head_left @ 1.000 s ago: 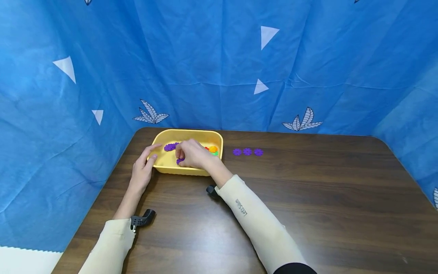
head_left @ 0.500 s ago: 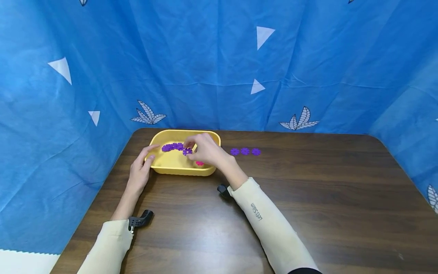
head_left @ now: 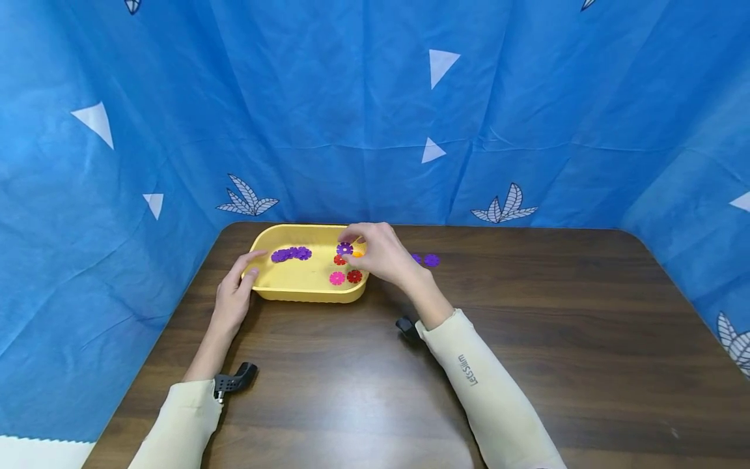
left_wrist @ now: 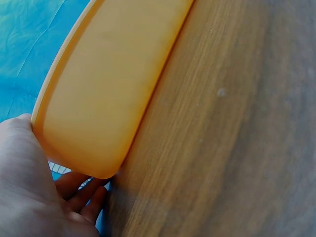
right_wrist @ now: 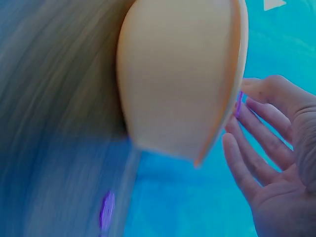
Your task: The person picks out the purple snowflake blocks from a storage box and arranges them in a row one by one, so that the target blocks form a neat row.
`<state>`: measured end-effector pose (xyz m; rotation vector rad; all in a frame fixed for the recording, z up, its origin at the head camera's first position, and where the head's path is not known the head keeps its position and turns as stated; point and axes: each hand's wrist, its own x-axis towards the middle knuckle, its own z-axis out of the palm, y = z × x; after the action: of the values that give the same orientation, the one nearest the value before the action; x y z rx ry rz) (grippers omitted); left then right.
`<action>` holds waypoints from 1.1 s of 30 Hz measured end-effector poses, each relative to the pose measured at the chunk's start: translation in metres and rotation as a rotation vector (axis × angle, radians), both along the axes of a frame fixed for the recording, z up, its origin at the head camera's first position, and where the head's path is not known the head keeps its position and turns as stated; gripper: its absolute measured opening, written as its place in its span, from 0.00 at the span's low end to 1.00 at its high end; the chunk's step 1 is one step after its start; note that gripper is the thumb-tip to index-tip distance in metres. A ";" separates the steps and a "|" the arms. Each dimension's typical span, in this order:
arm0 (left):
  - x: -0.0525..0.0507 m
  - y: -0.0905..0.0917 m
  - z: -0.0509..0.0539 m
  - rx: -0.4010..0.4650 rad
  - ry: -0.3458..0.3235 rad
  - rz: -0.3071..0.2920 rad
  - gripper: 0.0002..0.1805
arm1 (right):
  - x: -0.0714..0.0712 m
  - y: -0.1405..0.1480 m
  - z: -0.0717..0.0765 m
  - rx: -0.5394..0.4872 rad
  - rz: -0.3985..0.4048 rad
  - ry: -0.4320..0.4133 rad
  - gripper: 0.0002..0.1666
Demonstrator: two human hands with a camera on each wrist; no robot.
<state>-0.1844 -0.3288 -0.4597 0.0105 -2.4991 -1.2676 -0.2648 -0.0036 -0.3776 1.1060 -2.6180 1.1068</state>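
My left hand [head_left: 233, 294] holds the left end of a yellow plastic tray [head_left: 305, 296]. In the left wrist view, the thumb lies at the tray's rim [left_wrist: 55, 69] and the fingers are around its end. Over the tray's right end, my right hand [head_left: 383, 255] pinches a purple snowflake disc [head_left: 344, 249] between thumb and fingers. A sliver of this purple disc [right_wrist: 239, 104] shows in the right wrist view. Inside the tray, overlapping purple discs [head_left: 291, 254] lie at left. A pink disc [head_left: 336, 278], red discs [head_left: 354, 276] and an orange piece [head_left: 359, 254] lie at right.
Right of the tray, purple discs lie on the dark wooden table [head_left: 527, 312]; one purple disc [head_left: 431, 260] shows fully, another is partly behind my right hand. A blue patterned cloth [head_left: 363, 117] hangs behind the table and along its sides.
My right hand has lifted a purple disc from the tray and carried it right, uncovering the pile and the pink and red discs. The left hand stays at the tray's left end.
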 end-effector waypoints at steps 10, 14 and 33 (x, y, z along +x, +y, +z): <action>-0.002 0.003 -0.001 0.013 0.003 -0.007 0.22 | -0.008 0.073 -0.001 -0.047 -0.091 0.041 0.17; -0.002 0.003 0.001 0.005 -0.012 -0.004 0.22 | -0.009 0.104 -0.006 -0.036 -0.141 0.049 0.17; 0.001 0.001 0.003 -0.014 0.000 0.009 0.22 | -0.016 0.175 -0.031 0.179 -0.261 -0.057 0.16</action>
<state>-0.1833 -0.3277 -0.4569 0.0184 -2.5049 -1.2469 -0.2805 0.1718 -0.4086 0.7380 -2.8477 0.8779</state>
